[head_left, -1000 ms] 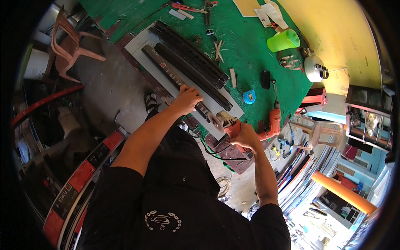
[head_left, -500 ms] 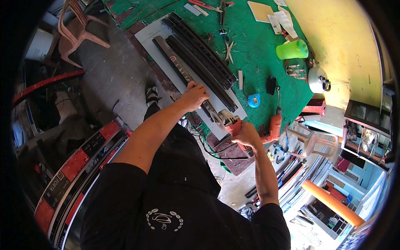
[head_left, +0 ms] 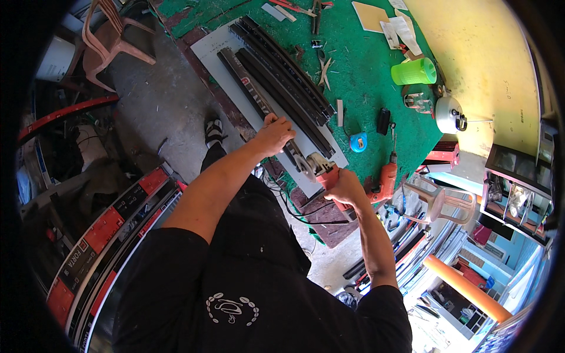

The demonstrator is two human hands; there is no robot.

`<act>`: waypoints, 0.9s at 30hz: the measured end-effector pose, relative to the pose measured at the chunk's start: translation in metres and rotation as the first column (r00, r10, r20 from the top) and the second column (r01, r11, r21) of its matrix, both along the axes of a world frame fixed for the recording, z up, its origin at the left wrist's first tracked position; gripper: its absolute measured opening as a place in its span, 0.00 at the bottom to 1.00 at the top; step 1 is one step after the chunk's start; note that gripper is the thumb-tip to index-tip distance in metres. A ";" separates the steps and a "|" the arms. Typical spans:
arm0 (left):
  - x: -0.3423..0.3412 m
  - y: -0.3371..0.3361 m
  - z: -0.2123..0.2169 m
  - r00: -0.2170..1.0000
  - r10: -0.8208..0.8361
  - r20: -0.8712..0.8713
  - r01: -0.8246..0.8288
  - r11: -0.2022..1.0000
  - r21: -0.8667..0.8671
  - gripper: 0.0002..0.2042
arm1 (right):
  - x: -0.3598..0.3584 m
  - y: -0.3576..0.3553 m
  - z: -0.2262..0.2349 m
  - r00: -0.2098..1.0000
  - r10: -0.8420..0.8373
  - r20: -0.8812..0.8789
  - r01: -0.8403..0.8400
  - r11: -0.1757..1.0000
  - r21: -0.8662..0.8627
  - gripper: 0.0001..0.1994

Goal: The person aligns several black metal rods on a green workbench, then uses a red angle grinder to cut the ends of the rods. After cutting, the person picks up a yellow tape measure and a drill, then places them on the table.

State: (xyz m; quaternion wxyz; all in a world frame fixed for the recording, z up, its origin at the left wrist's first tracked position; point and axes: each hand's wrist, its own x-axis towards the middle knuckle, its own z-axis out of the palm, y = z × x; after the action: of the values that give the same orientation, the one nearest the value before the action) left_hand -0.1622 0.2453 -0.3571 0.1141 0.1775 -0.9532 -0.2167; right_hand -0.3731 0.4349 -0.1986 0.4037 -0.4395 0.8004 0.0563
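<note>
My right hand (head_left: pixel 348 189) is wrapped round the body of a red angle grinder (head_left: pixel 327 177). The grinder's disc (head_left: pixel 305 167) is at the near end of a dark metal profile (head_left: pixel 240 75); whether they touch I cannot tell. My left hand (head_left: pixel 276 136) grips this profile a little farther up, thumb and fingers closed about it. The profile lies slantwise on a grey board (head_left: pixel 207 52) at the table's edge. Beside it on the right lie more black profiles (head_left: pixel 288 77), roughly parallel.
On the green table (head_left: pixel 362 97) are a blue tape measure (head_left: pixel 358 142), a red drill (head_left: pixel 387 178), a black block (head_left: pixel 383 120), a pair of scissors (head_left: pixel 322 67) and a green cup (head_left: pixel 414 71). A cable (head_left: pixel 294 213) hangs near my body. A plastic chair (head_left: pixel 106 50) stands far left.
The view has shifted very slightly. Both hands, the grinder and the profile keep nearly the same places.
</note>
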 end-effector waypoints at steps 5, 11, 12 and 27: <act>-0.001 0.000 0.005 0.996 -0.010 0.089 0.009 1.000 0.017 0.26 | -0.002 0.001 0.000 1.000 -0.016 0.023 0.016 1.000 -0.002 0.26; 0.000 -0.001 0.008 0.999 -0.002 0.045 -0.001 0.998 0.055 0.24 | -0.004 0.002 -0.007 0.999 -0.007 0.045 0.008 1.000 -0.025 0.27; 0.000 -0.001 0.008 0.999 0.000 0.044 -0.003 0.998 0.059 0.24 | -0.005 0.003 -0.008 0.999 -0.018 0.034 0.019 1.000 -0.015 0.27; -0.001 -0.001 0.004 1.000 0.006 0.006 -0.007 0.998 0.070 0.15 | -0.008 -0.001 -0.004 0.999 0.018 0.036 -0.018 1.000 0.014 0.30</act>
State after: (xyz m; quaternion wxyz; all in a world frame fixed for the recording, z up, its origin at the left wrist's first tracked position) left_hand -0.1635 0.2442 -0.3527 0.1057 0.1852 -0.9447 -0.2491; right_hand -0.3814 0.4336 -0.2027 0.4205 -0.4446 0.7888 0.0579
